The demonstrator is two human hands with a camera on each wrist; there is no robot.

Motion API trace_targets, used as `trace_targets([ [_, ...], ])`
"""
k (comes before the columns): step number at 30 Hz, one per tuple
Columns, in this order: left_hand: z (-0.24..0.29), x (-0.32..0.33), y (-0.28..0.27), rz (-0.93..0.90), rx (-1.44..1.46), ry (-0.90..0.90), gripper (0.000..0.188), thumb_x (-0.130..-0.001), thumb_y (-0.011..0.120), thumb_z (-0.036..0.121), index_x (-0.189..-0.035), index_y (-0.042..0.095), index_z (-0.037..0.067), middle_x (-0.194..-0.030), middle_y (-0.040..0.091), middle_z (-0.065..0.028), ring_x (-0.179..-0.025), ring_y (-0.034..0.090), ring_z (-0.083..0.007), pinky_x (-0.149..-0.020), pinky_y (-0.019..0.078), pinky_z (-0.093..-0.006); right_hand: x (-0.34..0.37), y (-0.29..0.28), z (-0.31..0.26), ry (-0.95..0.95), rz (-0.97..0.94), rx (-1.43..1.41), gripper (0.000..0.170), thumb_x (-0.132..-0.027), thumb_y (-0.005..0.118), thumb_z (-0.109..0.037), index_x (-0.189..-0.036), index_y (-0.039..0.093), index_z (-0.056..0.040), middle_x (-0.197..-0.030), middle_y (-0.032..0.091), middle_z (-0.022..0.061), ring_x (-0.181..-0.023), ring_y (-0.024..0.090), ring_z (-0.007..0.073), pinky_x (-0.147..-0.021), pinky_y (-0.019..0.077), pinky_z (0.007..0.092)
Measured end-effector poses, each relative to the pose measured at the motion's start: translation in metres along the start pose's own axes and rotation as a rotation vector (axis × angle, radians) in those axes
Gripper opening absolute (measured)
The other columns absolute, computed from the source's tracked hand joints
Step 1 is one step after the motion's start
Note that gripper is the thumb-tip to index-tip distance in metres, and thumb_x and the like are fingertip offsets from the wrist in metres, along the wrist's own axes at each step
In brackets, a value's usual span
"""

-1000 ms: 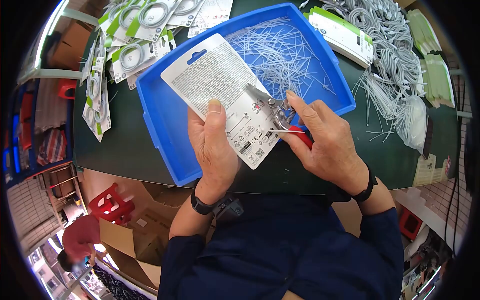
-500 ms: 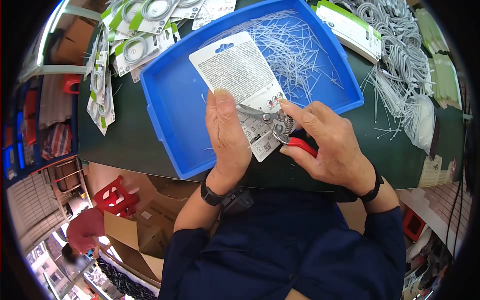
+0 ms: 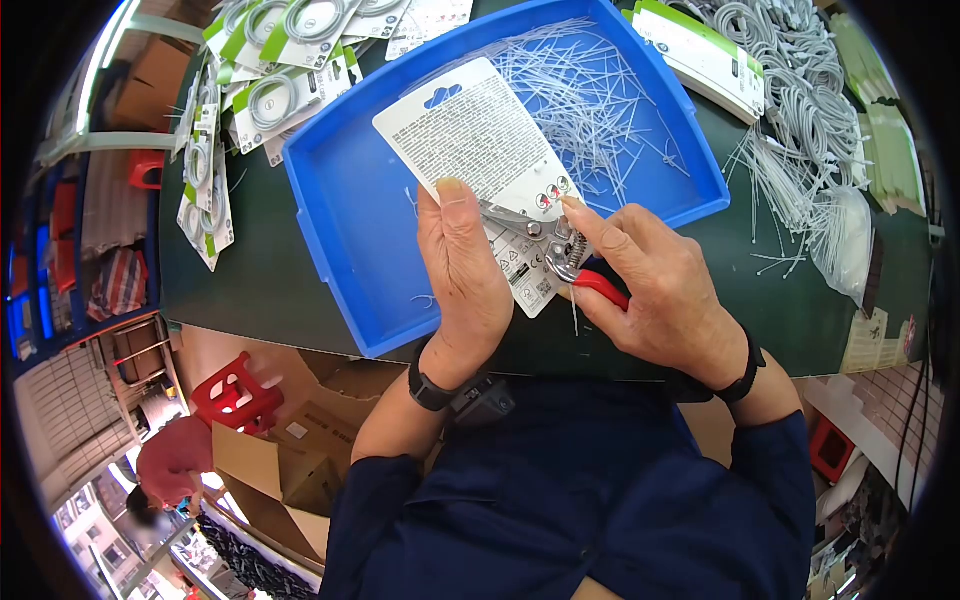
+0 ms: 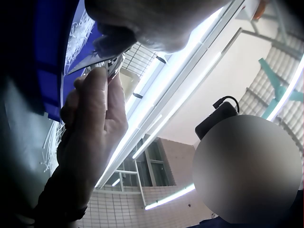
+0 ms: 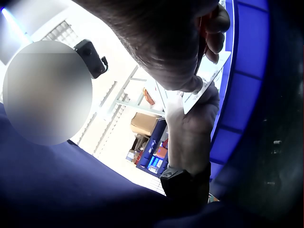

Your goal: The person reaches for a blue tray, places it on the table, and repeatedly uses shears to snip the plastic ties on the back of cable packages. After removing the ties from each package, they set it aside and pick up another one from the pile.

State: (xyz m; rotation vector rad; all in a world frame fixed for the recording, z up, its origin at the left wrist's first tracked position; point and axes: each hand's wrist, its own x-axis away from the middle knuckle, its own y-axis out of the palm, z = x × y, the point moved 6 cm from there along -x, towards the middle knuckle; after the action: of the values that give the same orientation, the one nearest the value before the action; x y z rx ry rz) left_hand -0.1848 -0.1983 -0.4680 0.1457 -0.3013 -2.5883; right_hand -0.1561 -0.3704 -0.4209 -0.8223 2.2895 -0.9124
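Note:
My left hand point(image 3: 465, 265) grips a white printed retail card point(image 3: 465, 145) with its back side up, thumb across the front and the other fingers mostly hidden behind. A hang hole is cut near the card's top edge. In my right hand point(image 3: 660, 285) is a pair of pruning shears point(image 3: 536, 231) with a red handle and a coil spring. Its blades lie across the card's lower half, their tips running under my left thumb. A thin white strip point(image 3: 575, 318) hangs below the right thumb. The right wrist view shows the red handle point(image 5: 203, 42) beside the card point(image 5: 209, 78).
Beneath the hands a blue tray point(image 3: 322, 225) holds many loose white cable ties point(image 3: 590, 110). Carded cables point(image 3: 275, 100) are piled at the left. Stacked cards point(image 3: 700, 65), coiled grey cables point(image 3: 790, 100) and a bag of ties point(image 3: 842, 240) lie on the right of the green table point(image 3: 250, 290).
The card has shifted right and turned more upright. The shears have moved from the card's middle to beside my left thumb. A white strip now points downward by the right thumb, having stuck out sideways earlier.

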Motion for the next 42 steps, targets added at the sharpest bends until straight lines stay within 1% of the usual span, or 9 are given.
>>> trace_targets([
  [4,-0.001,-0.001,0.0,-0.026,0.02,-0.012,0.051,-0.114,0.038,0.044,-0.136,0.049,-0.001,-0.121,0.068,-0.0187,-0.103,0.072,-0.0225,-0.09,0.0584,-0.0355,0.003,0.002,0.003,-0.004,0.017,-0.015,0.074,-0.077,0.085,-0.007,-0.146,0.058,-0.0076,-0.087,0.059,0.0109,-0.072,0.063,0.0263,-0.063,0.0523,0.0376],
  [7,0.002,-0.001,-0.001,-0.012,-0.013,-0.003,0.053,-0.114,0.038,0.044,-0.138,0.049,-0.002,-0.122,0.068,-0.019,-0.102,0.073,-0.0235,-0.089,0.0595,-0.0358,0.005,0.004,0.007,0.015,0.017,-0.058,0.072,-0.077,0.087,-0.013,-0.144,0.059,-0.0067,-0.088,0.059,0.01,-0.074,0.062,0.0277,-0.065,0.0537,0.0401],
  [14,0.022,-0.01,-0.031,0.028,0.228,-0.124,0.055,-0.115,0.037,0.04,-0.147,0.046,-0.004,-0.131,0.066,-0.0207,-0.109,0.073,-0.0292,-0.09,0.0623,-0.0389,0.013,-0.012,0.02,0.004,-0.027,-0.046,0.075,-0.076,0.089,-0.017,-0.145,0.059,-0.0095,-0.094,0.063,0.0108,-0.08,0.063,0.0282,-0.068,0.0535,0.0391],
  [17,0.029,-0.012,-0.027,0.124,0.271,-0.116,0.056,-0.114,0.037,0.044,-0.141,0.048,-0.004,-0.124,0.068,-0.02,-0.101,0.076,-0.0253,-0.084,0.064,-0.0346,0.014,-0.01,0.016,-0.041,-0.046,-0.015,0.076,-0.075,0.089,-0.017,-0.145,0.059,-0.0091,-0.093,0.062,0.0101,-0.082,0.062,0.0282,-0.069,0.0535,0.0394],
  [20,0.024,-0.01,-0.029,0.051,0.203,-0.136,0.056,-0.115,0.037,0.04,-0.148,0.045,-0.004,-0.133,0.065,-0.0207,-0.11,0.073,-0.0284,-0.091,0.0622,-0.0389,0.012,-0.007,0.011,-0.029,-0.051,-0.01,0.077,-0.074,0.089,-0.017,-0.145,0.059,-0.0086,-0.092,0.061,0.0096,-0.083,0.062,0.028,-0.07,0.0532,0.0393],
  [23,0.021,-0.01,-0.029,0.045,0.202,-0.11,0.056,-0.115,0.036,0.041,-0.148,0.044,-0.004,-0.133,0.065,-0.0206,-0.11,0.073,-0.0279,-0.091,0.0622,-0.0385,0.01,-0.006,0.009,-0.042,-0.035,0.002,0.077,-0.074,0.089,-0.018,-0.145,0.059,-0.008,-0.091,0.06,0.0094,-0.082,0.062,0.0278,-0.069,0.053,0.0393],
  [29,0.024,-0.01,-0.025,0.054,0.153,-0.072,0.056,-0.115,0.036,0.041,-0.148,0.045,-0.004,-0.132,0.065,-0.0211,-0.108,0.074,-0.0276,-0.091,0.062,-0.0374,0.012,-0.003,0.014,0.039,-0.077,-0.128,0.077,-0.074,0.089,-0.012,-0.146,0.06,-0.0103,-0.096,0.063,0.0128,-0.078,0.065,0.0298,-0.069,0.0531,0.0397],
  [32,0.022,-0.01,-0.022,0.091,0.164,-0.055,0.055,-0.114,0.038,0.045,-0.139,0.047,-0.003,-0.124,0.067,-0.0203,-0.102,0.075,-0.0236,-0.083,0.0636,-0.0336,0.011,-0.006,0.005,-0.03,-0.039,0.063,0.073,-0.078,0.088,-0.019,-0.144,0.059,-0.0071,-0.092,0.058,0.0095,-0.081,0.061,0.0278,-0.068,0.0522,0.0392],
  [42,0.022,-0.008,-0.021,0.128,0.139,-0.018,0.053,-0.114,0.038,0.045,-0.136,0.047,-0.002,-0.12,0.068,-0.0195,-0.099,0.076,-0.023,-0.083,0.0636,-0.0337,0.017,0.0,0.001,0.032,-0.051,0.013,0.071,-0.079,0.087,-0.015,-0.143,0.058,-0.0042,-0.09,0.057,0.0102,-0.079,0.061,0.0275,-0.065,0.0517,0.0394],
])
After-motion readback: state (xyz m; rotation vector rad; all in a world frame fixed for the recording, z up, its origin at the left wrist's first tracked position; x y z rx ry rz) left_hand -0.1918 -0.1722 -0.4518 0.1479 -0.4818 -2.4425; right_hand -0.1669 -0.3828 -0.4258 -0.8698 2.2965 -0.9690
